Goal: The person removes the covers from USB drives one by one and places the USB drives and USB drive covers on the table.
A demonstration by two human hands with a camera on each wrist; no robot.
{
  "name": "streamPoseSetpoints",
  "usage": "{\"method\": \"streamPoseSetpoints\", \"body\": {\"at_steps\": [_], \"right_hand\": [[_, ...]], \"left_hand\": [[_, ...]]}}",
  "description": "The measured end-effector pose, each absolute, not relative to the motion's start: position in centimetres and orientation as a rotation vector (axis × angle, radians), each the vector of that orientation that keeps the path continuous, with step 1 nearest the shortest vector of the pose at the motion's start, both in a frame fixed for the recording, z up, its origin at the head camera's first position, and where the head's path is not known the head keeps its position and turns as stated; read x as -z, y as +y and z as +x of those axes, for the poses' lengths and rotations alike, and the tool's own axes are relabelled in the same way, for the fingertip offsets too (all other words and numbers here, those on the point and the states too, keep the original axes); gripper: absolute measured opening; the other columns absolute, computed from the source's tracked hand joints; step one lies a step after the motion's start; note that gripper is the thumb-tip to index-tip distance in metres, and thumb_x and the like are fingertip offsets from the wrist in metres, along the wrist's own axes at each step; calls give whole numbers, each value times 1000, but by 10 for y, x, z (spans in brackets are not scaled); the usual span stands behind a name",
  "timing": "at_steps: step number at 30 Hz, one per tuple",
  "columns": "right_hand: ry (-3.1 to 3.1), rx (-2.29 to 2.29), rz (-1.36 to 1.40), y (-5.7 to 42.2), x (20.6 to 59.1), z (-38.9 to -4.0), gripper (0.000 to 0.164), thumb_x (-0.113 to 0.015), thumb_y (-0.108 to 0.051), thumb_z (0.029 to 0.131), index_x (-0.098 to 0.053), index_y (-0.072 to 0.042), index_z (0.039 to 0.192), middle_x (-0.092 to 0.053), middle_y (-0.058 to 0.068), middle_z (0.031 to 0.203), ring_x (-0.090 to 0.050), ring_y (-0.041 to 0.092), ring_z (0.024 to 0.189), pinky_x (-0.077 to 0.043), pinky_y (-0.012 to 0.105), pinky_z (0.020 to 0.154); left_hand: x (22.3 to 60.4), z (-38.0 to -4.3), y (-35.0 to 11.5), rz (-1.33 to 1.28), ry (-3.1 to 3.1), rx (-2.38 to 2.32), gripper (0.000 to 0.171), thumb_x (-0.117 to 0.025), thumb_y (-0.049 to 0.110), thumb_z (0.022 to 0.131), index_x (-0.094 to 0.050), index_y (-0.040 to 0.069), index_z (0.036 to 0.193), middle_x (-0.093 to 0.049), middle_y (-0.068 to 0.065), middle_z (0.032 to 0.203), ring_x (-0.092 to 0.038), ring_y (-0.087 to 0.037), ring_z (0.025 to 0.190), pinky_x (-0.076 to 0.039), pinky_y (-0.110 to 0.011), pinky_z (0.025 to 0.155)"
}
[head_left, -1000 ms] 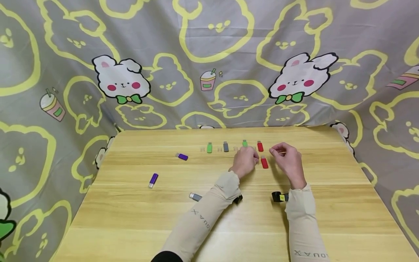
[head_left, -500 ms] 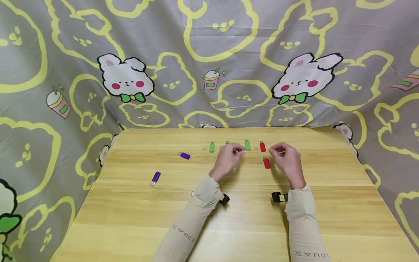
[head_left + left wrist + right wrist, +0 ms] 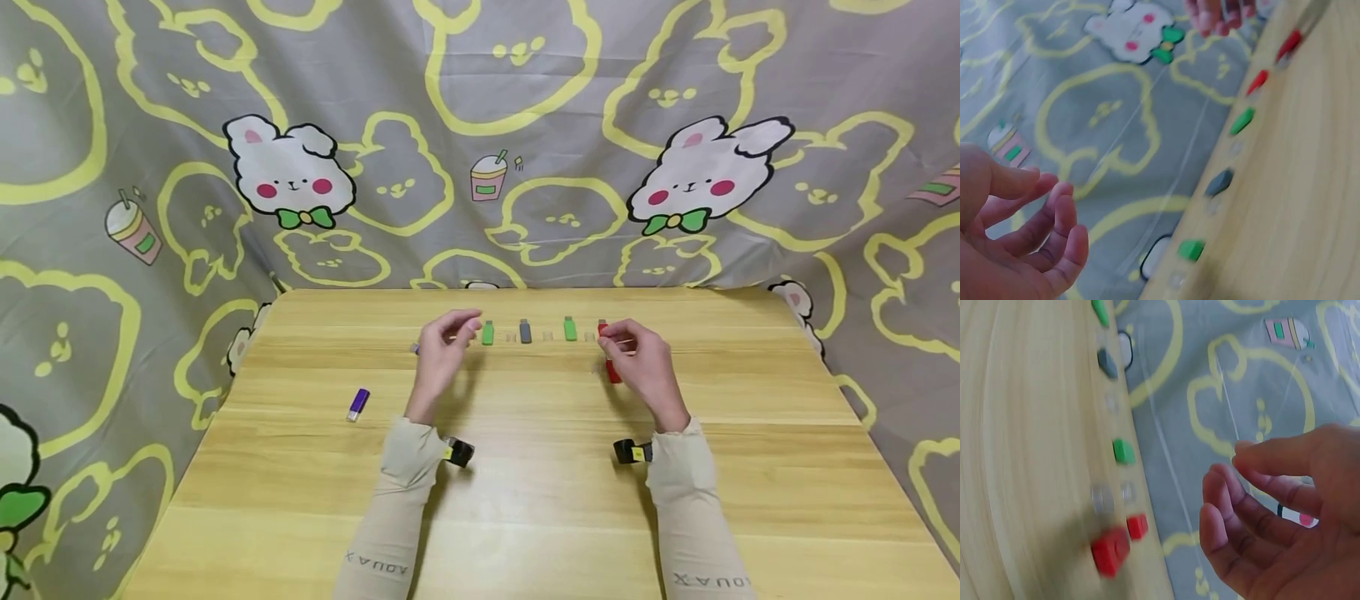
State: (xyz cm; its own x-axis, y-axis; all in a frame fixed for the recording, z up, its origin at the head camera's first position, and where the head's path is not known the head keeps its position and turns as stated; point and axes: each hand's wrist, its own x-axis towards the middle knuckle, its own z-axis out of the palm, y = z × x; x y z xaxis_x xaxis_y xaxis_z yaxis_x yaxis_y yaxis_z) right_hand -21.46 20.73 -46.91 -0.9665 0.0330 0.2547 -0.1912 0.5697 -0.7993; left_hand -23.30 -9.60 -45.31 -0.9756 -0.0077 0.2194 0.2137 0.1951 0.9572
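Observation:
My left hand (image 3: 441, 354) hovers over the table's left-middle with loosely bent fingers. The left wrist view shows nothing in its fingers (image 3: 1067, 215). My right hand (image 3: 643, 367) hangs over the right end of the row, also holding nothing, its fingers (image 3: 1213, 525) loosely curled. A back row holds a green USB stick (image 3: 488, 332), a grey USB stick (image 3: 525, 332), another green USB stick (image 3: 570, 328) and a red USB stick (image 3: 602, 325), partly behind the right hand. A second red USB stick (image 3: 613, 372) lies nearer, also partly covered.
Clear caps (image 3: 547, 337) lie between the row's sticks. One purple USB stick (image 3: 358, 405) lies at the left; another purple USB stick (image 3: 415, 348) is mostly hidden behind the left hand. A patterned curtain (image 3: 420, 208) hangs around the wooden table (image 3: 540, 517).
My left hand has swept left from the right part of the row to beside the left green stick. My right hand has shifted slightly left, over the red sticks. The loose grey stick is now out of sight.

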Motion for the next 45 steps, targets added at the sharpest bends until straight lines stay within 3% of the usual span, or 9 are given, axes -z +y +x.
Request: {"method": "streamPoseSetpoints", "body": {"at_steps": [3, 6, 8, 12, 17, 26, 32, 40, 45], "right_hand": [[-2542, -1346, 218, 196, 469, -214, 14, -70, -7, 97, -71, 3, 107, -72, 17, 97, -69, 30, 89, -50, 12, 73], [-2564, -1344, 268, 183, 469, -212, 13, -71, -6, 97, -71, 2, 108, -71, 14, 96, -69, 28, 89, -54, 20, 75], [-2582, -1367, 300, 173, 468, -210, 13, -71, -6, 97, -71, 0, 108, -71, 13, 96, -69, 27, 89, -57, 27, 75], [-2602, -1416, 409, 149, 467, -205, 13, -73, -2, 94, -70, 0, 106, -71, 11, 93, -68, 26, 86, -60, 36, 73], [-2668, -1439, 572, 119, 470, -196, 16, -75, -2, 93, -70, 1, 108, -70, 7, 93, -67, 20, 84, -60, 30, 72], [-2788, -1465, 784, 75, 476, -177, 23, -76, -3, 92, -69, 2, 113, -70, 14, 104, -66, 19, 88, -59, 28, 77], [-2911, -1343, 887, 53, 483, -164, 24, -78, -5, 91, -71, -1, 114, -68, 8, 100, -63, 19, 89, -55, 32, 79], [-2924, -1221, 979, 30, 493, -150, 21, -80, -10, 90, -73, -3, 109, -64, 4, 92, -56, 14, 79, -50, 26, 71], [-2888, -1205, 1018, 24, 495, -145, 11, -77, -3, 91, -75, -3, 102, -66, 5, 90, -59, 12, 78, -52, 22, 69]], "left_hand": [[450, -233, -110, -174, -2221, 1866, 20, -64, 3, 101, -72, -5, 118, -73, -24, 105, -67, -31, 88, -59, -45, 81], [445, -232, -120, -186, -2183, 1862, 21, -62, 1, 102, -70, -11, 117, -70, -30, 103, -63, -47, 89, -58, -46, 79], [441, -231, -125, -192, -2169, 1864, 22, -60, 0, 102, -68, -14, 117, -69, -33, 102, -62, -50, 89, -58, -45, 77], [439, -231, -136, -195, -2134, 1880, 23, -59, 1, 103, -67, -15, 117, -68, -35, 102, -65, -38, 84, -59, -34, 74], [442, -235, -150, -176, -2080, 1913, 24, -60, 7, 104, -69, -12, 117, -69, -33, 102, -64, -18, 80, -57, -27, 72], [440, -238, -173, -91, -2067, 1895, 25, -61, 11, 104, -70, -9, 117, -69, -33, 104, -66, -25, 86, -55, -22, 73], [440, -235, -189, -19, -2034, 1874, 26, -61, 11, 105, -71, -9, 117, -68, -34, 106, -65, -23, 86, -57, -24, 75], [441, -234, -196, 41, -2086, 1821, 24, -62, 10, 104, -71, -6, 118, -69, -31, 105, -63, -14, 83, -56, -28, 76], [441, -234, -195, 22, -2107, 1826, 24, -60, 6, 104, -69, -10, 119, -68, -34, 108, -64, -24, 88, -56, -26, 76]]}}
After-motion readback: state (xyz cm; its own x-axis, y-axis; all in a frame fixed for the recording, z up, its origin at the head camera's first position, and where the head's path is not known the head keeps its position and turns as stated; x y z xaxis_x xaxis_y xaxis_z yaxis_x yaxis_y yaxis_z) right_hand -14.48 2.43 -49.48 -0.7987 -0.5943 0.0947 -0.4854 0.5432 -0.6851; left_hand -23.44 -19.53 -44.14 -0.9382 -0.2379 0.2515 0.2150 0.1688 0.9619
